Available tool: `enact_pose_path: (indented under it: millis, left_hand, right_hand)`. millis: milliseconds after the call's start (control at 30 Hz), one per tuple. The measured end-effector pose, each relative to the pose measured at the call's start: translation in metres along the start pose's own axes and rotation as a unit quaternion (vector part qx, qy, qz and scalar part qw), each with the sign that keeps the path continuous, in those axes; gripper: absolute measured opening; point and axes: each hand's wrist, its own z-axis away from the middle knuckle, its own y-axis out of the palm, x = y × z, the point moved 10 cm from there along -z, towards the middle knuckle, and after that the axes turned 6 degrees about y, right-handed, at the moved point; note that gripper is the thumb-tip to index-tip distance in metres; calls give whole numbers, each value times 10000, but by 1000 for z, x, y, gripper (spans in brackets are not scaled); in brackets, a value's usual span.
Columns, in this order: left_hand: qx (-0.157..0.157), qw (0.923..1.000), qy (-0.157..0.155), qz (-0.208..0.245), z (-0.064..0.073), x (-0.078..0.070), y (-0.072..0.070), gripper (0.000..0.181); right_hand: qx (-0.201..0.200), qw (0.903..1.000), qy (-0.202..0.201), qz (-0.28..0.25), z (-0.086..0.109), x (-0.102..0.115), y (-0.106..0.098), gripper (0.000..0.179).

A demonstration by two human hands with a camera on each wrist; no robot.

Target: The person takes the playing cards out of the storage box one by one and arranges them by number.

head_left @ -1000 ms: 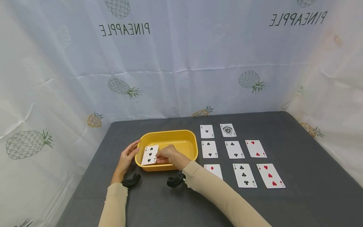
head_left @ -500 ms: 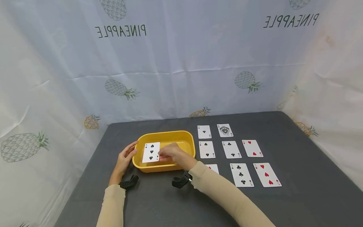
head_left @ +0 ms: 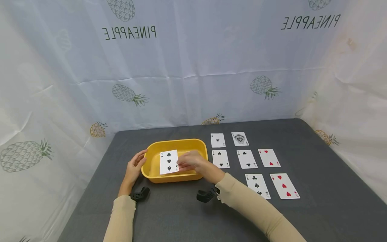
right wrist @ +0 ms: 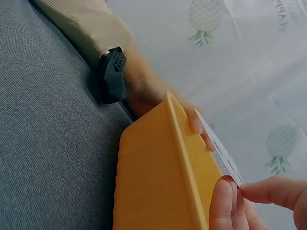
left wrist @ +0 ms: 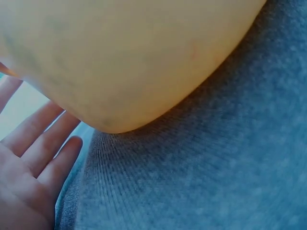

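Observation:
A three of spades playing card (head_left: 169, 162) is held face up over the yellow bin (head_left: 178, 179). My right hand (head_left: 193, 161) pinches its right edge between thumb and fingers, and the right wrist view shows this card (right wrist: 218, 146) edge-on, tilted above the rim. At the bin's left end, my left hand (head_left: 133, 168) rests against the wall with its fingers near the rim. Those fingers (left wrist: 48, 148) look fairly straight beside the bin's side in the left wrist view. The right forearm hides part of the table to the right of the bin.
To the right, playing cards lie face up in rows on the dark grey table (head_left: 169, 218). Among them are the two of spades (head_left: 220, 159), three of clubs (head_left: 257, 186) and three of hearts (head_left: 285, 186). A pineapple-print curtain (head_left: 193, 50) hangs around the table.
My right hand has lifted the three of spades from low inside the bin and moved it rightward. The right forearm now covers the red diamond card. My left hand stays at the bin's left end.

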Motion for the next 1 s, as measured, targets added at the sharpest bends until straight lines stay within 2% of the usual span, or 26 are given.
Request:
enact_pose_path:
  millis: [200, 500, 733, 1000]
  left_hand:
    - [31, 10000, -26, 86, 0, -1, 0, 44]
    - [117, 9993, -245, 260, 0, 6, -1, 48]
    - [181, 9990, -303, 285, 0, 6, -3, 49]
    - [202, 9981, -497, 300, -1, 10, 0, 51]
  right_hand:
    - [234, 9990, -192, 332, 13, 5, -11, 22]
    - [5, 9989, -149, 440, 28, 3, -47, 28]
    - [128, 9971, -278, 690, 43, -2, -71, 28]
    - [-270, 9961, -154, 829, 55, -16, -110, 31]
